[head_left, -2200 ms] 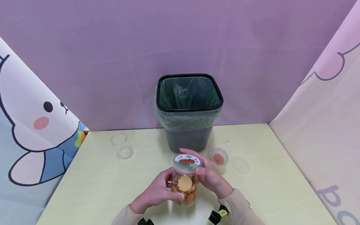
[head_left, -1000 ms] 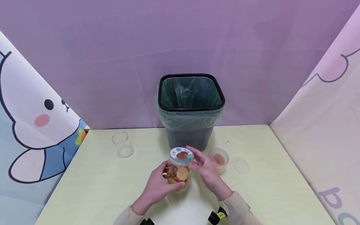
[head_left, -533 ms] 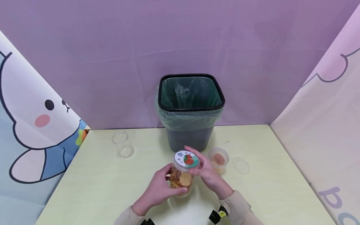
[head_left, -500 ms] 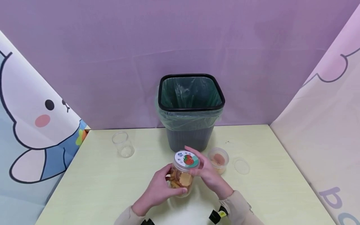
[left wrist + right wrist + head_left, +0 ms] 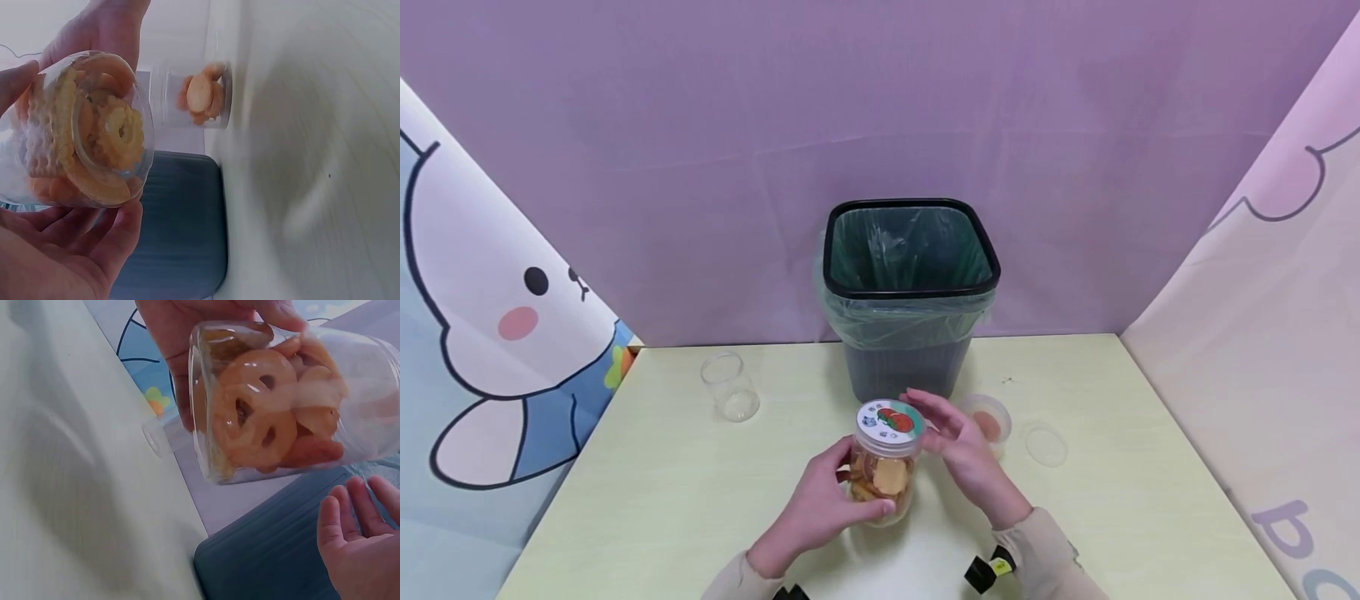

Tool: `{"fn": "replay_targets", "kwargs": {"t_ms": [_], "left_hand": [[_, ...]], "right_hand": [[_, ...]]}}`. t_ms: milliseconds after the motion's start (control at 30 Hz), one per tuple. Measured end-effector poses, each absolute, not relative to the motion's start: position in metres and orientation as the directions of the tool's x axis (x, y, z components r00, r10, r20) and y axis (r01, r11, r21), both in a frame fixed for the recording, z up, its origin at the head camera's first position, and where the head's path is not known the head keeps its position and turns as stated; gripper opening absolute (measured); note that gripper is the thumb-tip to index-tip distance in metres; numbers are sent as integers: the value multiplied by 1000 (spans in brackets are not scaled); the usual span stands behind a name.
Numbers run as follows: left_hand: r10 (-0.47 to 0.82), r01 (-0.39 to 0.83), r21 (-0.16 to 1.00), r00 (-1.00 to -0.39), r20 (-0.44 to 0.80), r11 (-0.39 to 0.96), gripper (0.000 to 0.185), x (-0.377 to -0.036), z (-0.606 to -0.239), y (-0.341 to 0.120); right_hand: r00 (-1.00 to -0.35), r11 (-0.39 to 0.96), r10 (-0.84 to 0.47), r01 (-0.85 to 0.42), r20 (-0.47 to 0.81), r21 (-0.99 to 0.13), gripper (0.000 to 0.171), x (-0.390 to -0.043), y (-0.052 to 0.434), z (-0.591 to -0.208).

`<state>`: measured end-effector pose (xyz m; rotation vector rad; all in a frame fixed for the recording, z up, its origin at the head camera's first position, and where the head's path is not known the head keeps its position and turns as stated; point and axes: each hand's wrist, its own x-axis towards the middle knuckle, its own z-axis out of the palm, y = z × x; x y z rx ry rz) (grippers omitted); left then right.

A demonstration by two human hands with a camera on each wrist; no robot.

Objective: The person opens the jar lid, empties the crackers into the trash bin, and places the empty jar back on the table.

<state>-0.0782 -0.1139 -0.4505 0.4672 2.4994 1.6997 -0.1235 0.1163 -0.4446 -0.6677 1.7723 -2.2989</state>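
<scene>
A clear jar (image 5: 883, 467) of round biscuits, capped by a lid (image 5: 891, 419) with a tomato sticker, is held above the tabletop's (image 5: 647, 500) near edge. Its long axis is roughly upright, lid uppermost. It is gripped by the left hand's (image 5: 817, 508) curled fingers (image 5: 880, 510); the right hand (image 5: 964, 454) is held open beside the lid.

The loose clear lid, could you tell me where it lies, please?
In the head view the lid lies flat on the table, right of the small cookie tub.
</scene>
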Motion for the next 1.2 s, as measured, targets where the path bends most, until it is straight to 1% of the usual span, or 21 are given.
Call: {"fn": "replay_targets", "kwargs": {"t_ms": [100,233,300,367,433,500,567,633,733,800,867,933,1067,1200], "left_hand": [[291,200,920,-951,100,337,79,-78,-450,-115],[297,200,916,-950,95,348,79,-77,-450,-114],[297,197,917,-950,92,347,78,-78,-451,-114],[297,194,916,-951,88,350,78,-78,-452,-114],[293,187,916,-953,81,355,79,-78,-452,-113],[292,180,914,-954,71,364,79,-78,-452,-113],[292,175,909,-954,62,378,80,-78,-452,-112],[297,175,903,-953,56,393,81,-78,-452,-112],[315,184,892,-948,49,414,82,-77,-452,-111],[328,189,889,-943,46,418,83,-76,-453,-110],[336,193,889,-941,47,416,82,-76,-454,-109],[335,201,891,-940,59,406,81,-76,-455,-109],[319,206,902,-944,81,379,79,-76,-454,-111],[306,189,914,-949,76,359,78,-76,-451,-114]], "right_hand": [[-915,-282,-323,-151,242,-948,53,-124,118,-446],[-957,-245,-222,-132,188,-961,40,-124,119,-447],[-965,-218,-205,-119,165,-969,35,-124,119,-447],[-963,-209,-218,-113,159,-971,34,-122,119,-446],[-949,-223,-258,-124,181,-967,37,-121,120,-445],[-918,-267,-320,-151,235,-952,42,-120,120,-445],[-869,-313,-390,-186,305,-931,47,-120,120,-445],[-814,-329,-455,-224,362,-917,54,-121,120,-445],[-760,-324,-531,-226,374,-919,75,-121,116,-447],[-751,-312,-554,-213,359,-926,89,-122,113,-448],[-749,-324,-564,-186,347,-928,97,-122,110,-448],[-756,-331,-558,-175,342,-927,98,-122,108,-447],[-777,-332,-520,-198,354,-922,88,-124,112,-447],[-820,-310,-438,-248,370,-918,72,-127,117,-448]]}}
